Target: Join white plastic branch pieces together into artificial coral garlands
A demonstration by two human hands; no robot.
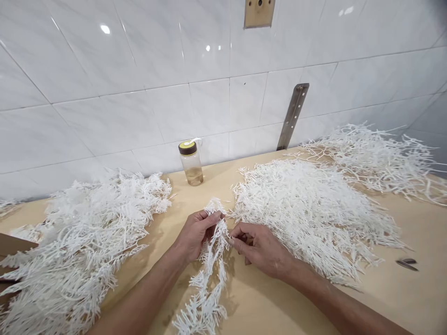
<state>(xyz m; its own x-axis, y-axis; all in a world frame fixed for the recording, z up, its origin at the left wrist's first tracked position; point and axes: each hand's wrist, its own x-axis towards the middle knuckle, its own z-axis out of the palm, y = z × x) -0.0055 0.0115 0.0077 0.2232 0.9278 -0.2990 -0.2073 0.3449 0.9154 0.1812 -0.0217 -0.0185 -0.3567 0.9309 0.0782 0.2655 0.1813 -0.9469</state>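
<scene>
My left hand grips the top of a bunch of white plastic branch sprigs that hangs down onto the wooden tabletop. My right hand is just to its right, thumb and forefinger pinching the same bunch near its upper part. Both hands are near the middle of the table, between two large heaps. The bunch's lower end spreads out by the front edge.
A big heap of white sprigs lies at the left, another heap at the right, a looser pile at the back right. A jar with a brown lid stands by the tiled wall. Small dark metal piece lies at the right.
</scene>
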